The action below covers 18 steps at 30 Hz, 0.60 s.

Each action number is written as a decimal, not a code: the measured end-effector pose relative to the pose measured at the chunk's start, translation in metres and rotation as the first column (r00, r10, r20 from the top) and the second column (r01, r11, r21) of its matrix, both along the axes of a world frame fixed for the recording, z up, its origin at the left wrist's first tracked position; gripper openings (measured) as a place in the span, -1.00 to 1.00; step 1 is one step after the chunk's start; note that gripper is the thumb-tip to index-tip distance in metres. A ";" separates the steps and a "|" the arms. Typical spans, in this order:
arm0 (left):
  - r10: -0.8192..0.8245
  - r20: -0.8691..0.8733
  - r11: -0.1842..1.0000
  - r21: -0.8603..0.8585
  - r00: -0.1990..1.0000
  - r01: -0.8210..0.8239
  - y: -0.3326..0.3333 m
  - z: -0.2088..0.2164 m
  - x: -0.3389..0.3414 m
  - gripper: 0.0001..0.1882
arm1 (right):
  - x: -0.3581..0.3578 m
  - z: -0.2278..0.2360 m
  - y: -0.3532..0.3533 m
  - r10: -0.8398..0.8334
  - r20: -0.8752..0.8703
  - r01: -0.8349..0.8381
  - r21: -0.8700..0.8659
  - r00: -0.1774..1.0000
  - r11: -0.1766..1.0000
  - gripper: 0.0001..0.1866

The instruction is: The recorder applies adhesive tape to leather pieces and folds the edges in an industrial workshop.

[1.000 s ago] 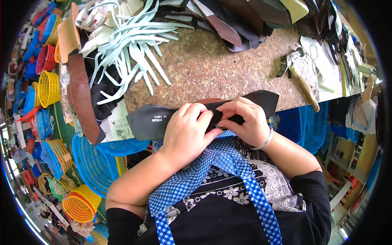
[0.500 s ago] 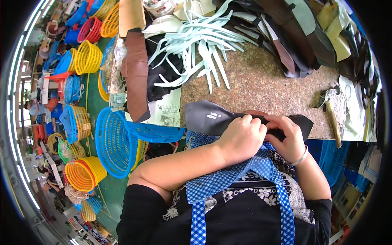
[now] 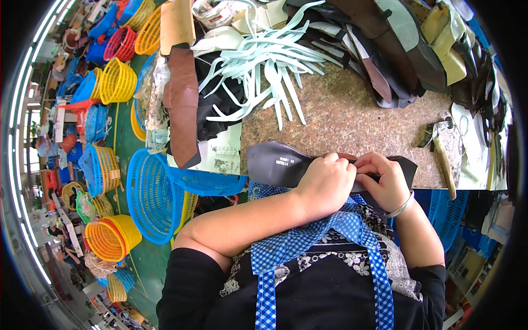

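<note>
Since half a second earlier, your view swung right, so the blue basket (image 3: 151,201) slid further left while your hands stayed on the black leather piece (image 3: 275,164). Your left hand (image 3: 324,184) was curled over its upper edge, fingers pressing down. Your right hand (image 3: 385,184), fingertips meeting the left, pinched the same edge. That piece lay at the near edge of the speckled surface (image 3: 352,118). Pale green strips (image 3: 269,71) lay beyond, and a hammer (image 3: 443,159) just right.

small pale printed mark (image 3: 280,161) on black leather piece (image 3: 272,165), white printed sheet (image 3: 220,154) at table edge
</note>
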State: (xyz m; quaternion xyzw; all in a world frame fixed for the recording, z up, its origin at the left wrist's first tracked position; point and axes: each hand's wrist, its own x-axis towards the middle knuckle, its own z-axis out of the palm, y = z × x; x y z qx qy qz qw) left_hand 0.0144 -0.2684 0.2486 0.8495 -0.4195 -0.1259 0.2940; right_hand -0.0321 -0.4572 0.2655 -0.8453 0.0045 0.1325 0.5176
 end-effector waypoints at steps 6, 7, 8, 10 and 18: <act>-0.046 0.070 0.998 0.048 0.996 0.042 0.000 0.004 -0.003 -0.84 | 0.001 0.002 -0.004 0.045 0.022 -0.045 0.002 0.999 0.999 -0.75; -0.072 0.069 0.995 0.067 0.995 0.067 0.000 0.004 -0.002 -0.84 | 0.001 0.003 -0.004 0.047 0.019 -0.047 -0.009 0.999 0.999 -0.75; -0.098 0.068 0.992 0.085 0.993 0.092 0.000 0.004 -0.001 -0.83 | 0.001 0.003 -0.005 0.044 0.017 -0.044 -0.009 0.999 0.999 -0.75; -0.072 -0.017 0.997 -0.011 0.997 0.072 0.003 0.012 0.007 -0.82 | 0.000 -0.001 -0.008 0.084 0.062 -0.082 -0.039 0.995 0.996 -0.75; -0.071 -0.048 0.997 -0.003 0.996 0.071 0.010 0.005 0.007 -0.79 | -0.001 -0.001 -0.005 0.030 0.019 -0.031 0.069 0.999 0.997 -0.73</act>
